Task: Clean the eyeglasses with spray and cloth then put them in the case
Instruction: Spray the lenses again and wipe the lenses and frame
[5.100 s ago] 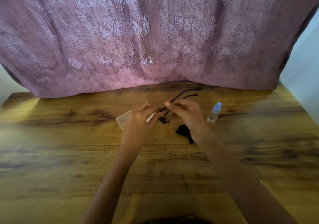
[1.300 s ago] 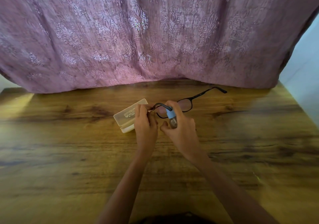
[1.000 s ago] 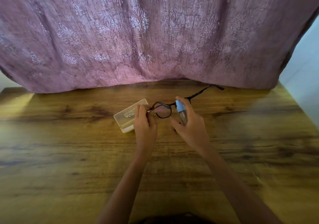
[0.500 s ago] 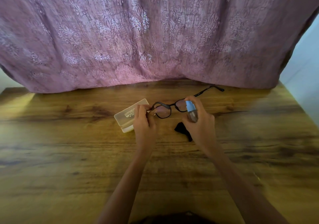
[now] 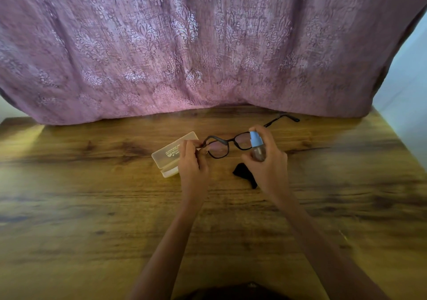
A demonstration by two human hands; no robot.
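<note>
So the right hand (image 5: pixel 269 163) has been sliding the spray bottle (image 5: pixel 256 146) over from the lens nearest the left hand (image 5: pixel 193 161) to the far one, so wiping is probably coming next. Left one is pinching the eyeglasses (image 5: pixel 231 140) by the hinge, just ahead of both hands. Right is gripping the bottle, forefinger on top. The cloth (image 5: pixel 242 172) is lying on the bench (image 5: pixel 92 207) partly under the right hand, case (image 5: pixel 169 154) beside the left.
</note>
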